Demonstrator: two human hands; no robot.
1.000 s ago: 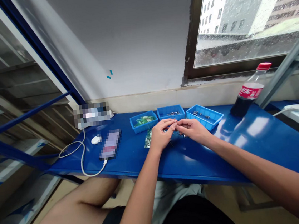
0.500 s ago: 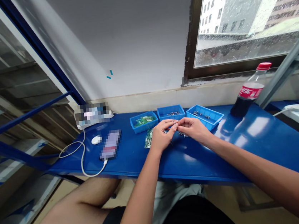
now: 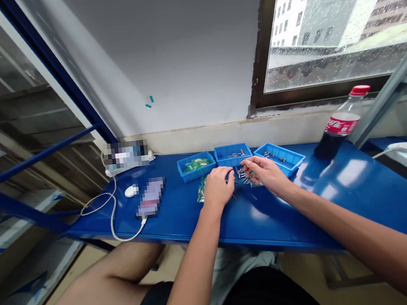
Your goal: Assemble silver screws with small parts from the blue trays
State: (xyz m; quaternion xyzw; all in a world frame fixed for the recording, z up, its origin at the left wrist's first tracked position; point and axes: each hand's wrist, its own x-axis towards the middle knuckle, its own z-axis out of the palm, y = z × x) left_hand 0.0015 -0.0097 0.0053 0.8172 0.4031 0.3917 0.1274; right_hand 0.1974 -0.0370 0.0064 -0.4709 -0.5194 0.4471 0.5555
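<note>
- At nine o'clock from the loose metal parts (image 3: 241,173), I'm seeing a blurred purple slab (image 3: 152,197) lying with a white cable (image 3: 112,217) running into its near end.
- Between nine and ten, I'm finding the left blue bin (image 3: 195,175) holding green packets (image 3: 196,164).
- Close to nine, a shiny pouch (image 3: 201,192) is lying on the blue table (image 3: 256,225), just beside the left hand.
- I'm watching the left hand (image 3: 219,187) hovering at eight to nine with its fingers curling and its thumb lying near them; I cannot tell whether it is gripping anything.
- At eleven to twelve, the middle blue bin (image 3: 228,161) is holding thin metal pieces (image 3: 236,155).
- The loose metal parts are lying on the table between the hands.
- At three, I'm seeing the right hand (image 3: 262,171) bringing thumb and forefinger close together; what they're pinching, if anything, is too small for me to tell.
- Between two and three, the right blue bin (image 3: 293,166) is holding a few metal bits (image 3: 267,154), and a cola bottle (image 3: 342,127) is standing farther out.
</note>
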